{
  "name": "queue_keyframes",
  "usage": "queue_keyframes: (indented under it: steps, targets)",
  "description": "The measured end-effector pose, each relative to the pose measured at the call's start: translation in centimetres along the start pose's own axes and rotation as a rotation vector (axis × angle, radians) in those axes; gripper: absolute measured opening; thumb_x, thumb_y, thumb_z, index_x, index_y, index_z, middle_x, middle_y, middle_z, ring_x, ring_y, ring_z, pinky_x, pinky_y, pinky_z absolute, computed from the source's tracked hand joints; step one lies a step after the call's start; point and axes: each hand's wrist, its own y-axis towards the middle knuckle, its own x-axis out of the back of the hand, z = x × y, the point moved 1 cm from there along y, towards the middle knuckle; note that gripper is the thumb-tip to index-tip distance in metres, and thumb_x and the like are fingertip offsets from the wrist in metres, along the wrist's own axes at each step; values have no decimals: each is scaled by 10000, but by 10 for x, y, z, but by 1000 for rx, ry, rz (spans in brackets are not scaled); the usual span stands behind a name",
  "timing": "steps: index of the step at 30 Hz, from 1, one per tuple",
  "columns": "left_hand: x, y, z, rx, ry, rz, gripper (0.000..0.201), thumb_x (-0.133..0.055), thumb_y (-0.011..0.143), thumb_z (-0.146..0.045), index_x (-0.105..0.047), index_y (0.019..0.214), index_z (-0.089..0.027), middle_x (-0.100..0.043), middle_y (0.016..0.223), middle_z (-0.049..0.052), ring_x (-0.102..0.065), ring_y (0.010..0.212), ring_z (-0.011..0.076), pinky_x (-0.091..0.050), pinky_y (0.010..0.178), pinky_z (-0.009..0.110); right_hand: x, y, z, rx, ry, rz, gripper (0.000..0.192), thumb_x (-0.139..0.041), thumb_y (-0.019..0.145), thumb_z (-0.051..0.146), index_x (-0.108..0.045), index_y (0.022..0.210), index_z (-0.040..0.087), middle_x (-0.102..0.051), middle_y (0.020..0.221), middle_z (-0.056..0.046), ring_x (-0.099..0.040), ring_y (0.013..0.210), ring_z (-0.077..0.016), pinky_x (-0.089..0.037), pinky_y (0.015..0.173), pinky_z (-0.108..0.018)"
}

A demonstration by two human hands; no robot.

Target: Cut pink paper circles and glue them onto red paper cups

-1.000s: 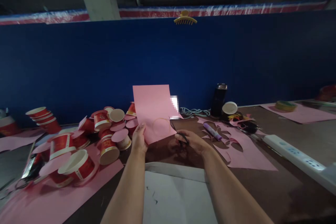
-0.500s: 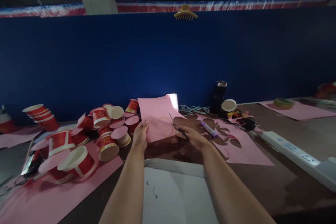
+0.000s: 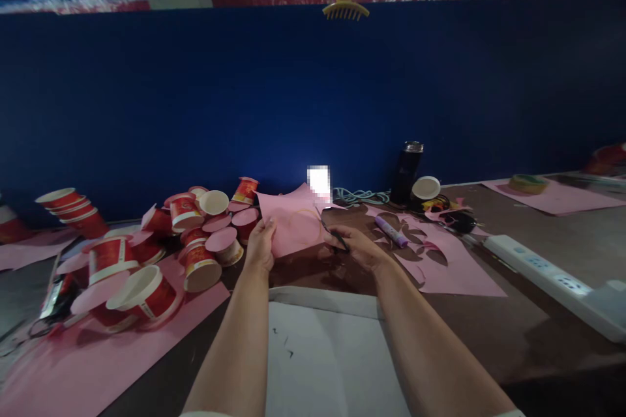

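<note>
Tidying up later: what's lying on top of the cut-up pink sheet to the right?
A purple marker lies on the cut-up pink sheet. Whatever lies beneath the sheet is covered.

- L forearm is reaching fwd from lower centre, wrist straight, bare.
- Left hand is pinching w/ thumb on top, fingers curled under what it's gripping.
- R forearm is angling in from lower right twd the left hand.
- Right hand is lying knuckles-up, fingers closed round its grip, just beside the other hand.
</note>
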Motion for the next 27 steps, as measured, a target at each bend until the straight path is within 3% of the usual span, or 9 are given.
queue_keyframes:
  steps: [20, 27]
  targets:
    - [1, 1, -1, -2, -13, 6, 454, -782, 599, -354, -686, 982, -129, -717, 885, 90, -659, 903, 221, -485, 877, 358, 1, -1, 4, -7, -69, 5, 408, -733, 668, 468, -698, 903, 137, -614, 739, -21, -520, 631, -113, -355, 589, -238]
    - [3, 3, 0, -1, -10, -2, 438, -790, 590, -344, -686, 954, -124, -717, 855, 77, -660, 875, 208, -477, 877, 355, 3, 0, 5, 0, -107, 27, 416, -740, 650, 471, -689, 859, 114, -522, 641, 18, -430, 574, -79, -301, 541, -225]
